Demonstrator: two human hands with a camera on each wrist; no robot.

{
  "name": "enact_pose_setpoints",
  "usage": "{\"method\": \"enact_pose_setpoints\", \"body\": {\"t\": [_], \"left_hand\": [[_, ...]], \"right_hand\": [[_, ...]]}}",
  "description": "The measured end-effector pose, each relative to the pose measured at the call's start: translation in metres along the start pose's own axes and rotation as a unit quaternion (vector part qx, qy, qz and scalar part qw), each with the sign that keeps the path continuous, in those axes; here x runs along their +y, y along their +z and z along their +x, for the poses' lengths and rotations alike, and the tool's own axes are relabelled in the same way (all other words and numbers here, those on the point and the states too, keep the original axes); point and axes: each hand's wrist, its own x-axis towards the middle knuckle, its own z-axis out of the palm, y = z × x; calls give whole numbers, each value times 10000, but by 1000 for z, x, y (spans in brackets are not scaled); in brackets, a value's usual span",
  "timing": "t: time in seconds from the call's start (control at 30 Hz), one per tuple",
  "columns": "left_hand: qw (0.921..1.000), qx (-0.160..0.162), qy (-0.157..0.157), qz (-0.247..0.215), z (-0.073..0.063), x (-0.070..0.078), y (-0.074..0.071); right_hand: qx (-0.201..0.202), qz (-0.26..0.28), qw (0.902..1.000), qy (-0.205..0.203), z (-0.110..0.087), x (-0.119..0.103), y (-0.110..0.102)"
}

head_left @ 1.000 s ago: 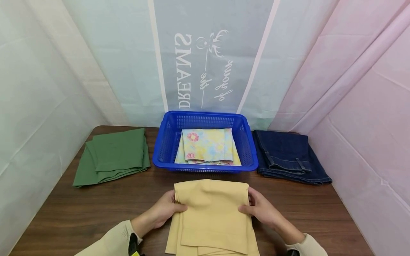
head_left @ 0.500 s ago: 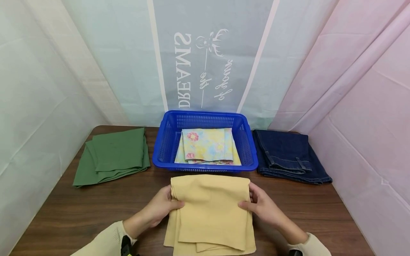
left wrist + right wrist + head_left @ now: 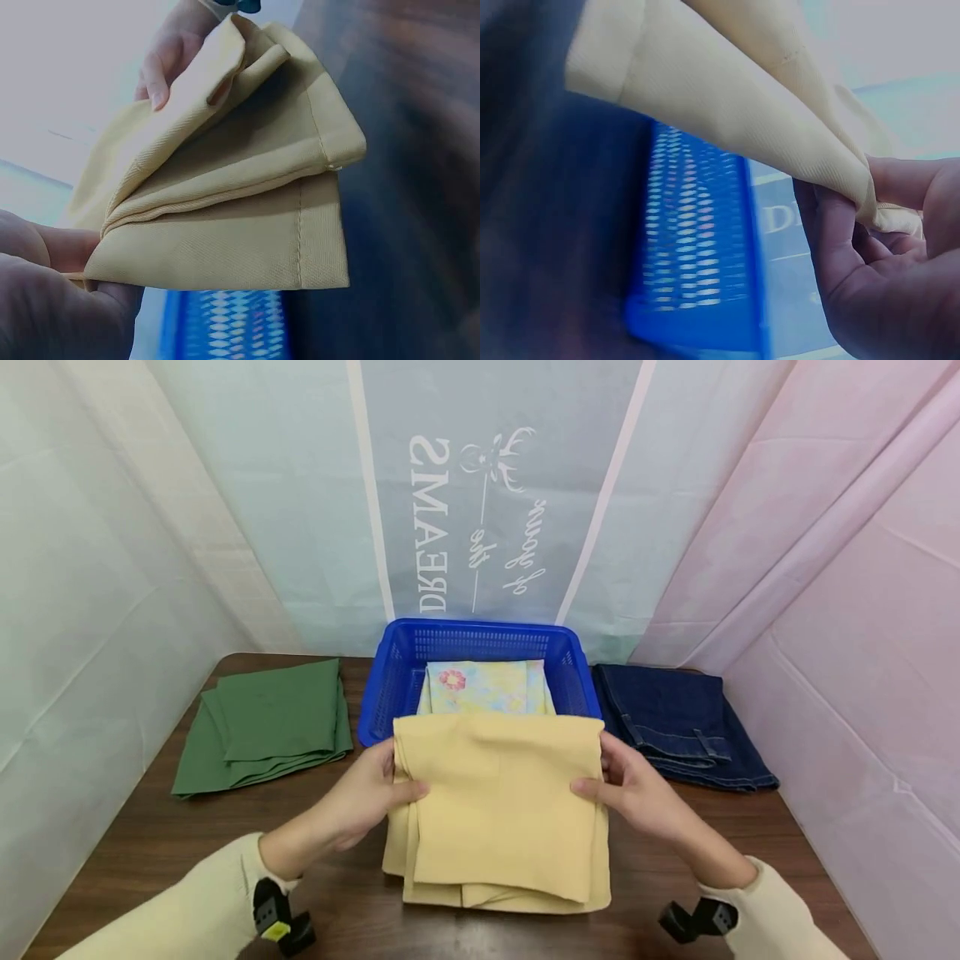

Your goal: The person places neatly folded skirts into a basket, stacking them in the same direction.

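A folded pale yellow garment [image 3: 502, 810] is held up in front of and partly over the blue basket [image 3: 390, 693], hiding its near rim in the head view. My left hand [image 3: 367, 793] grips its left edge, thumb on top and fingers underneath. On the opposite edge my right hand [image 3: 637, 785] pinches the cloth the same way. Stitched hems and stacked layers of the garment [image 3: 225, 247] show in the left wrist view. Beneath the cloth, the right wrist view shows the slotted basket wall [image 3: 694, 225]. A folded floral cloth [image 3: 483, 685] lies inside the basket, its near part covered.
A folded green cloth [image 3: 277, 718] lies on the brown wooden table [image 3: 165, 877] left of the basket. Folded dark blue jeans [image 3: 667, 718] with belt loops lie to its right. Fabric curtains [image 3: 495, 527] enclose the table at the back and both sides.
Both hands have raised the yellow garment and moved it forward, from the table in front of the basket to over the basket's near rim. The green cloth and jeans have stayed put.
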Motion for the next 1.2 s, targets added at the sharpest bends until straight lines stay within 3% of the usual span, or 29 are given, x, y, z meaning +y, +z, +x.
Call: {"method": "enact_pose_setpoints", "body": {"t": [0.37,0.6,0.93,1.2], "left_hand": [[9988,83,5,477,36,70,-24],[9979,104,-47,630,67,94,-40],[9958,494,-290,720,117,109,-51],[9889,769,-689,1072,154,98,-53]], "right_hand": [[123,306,9984,464,48,-53,-36],[243,7,9959,868,81,-72,-55],[575,-132,9882,1416,133,-75,-69],[886,-472,9769,1888,166,-45,-72]]}}
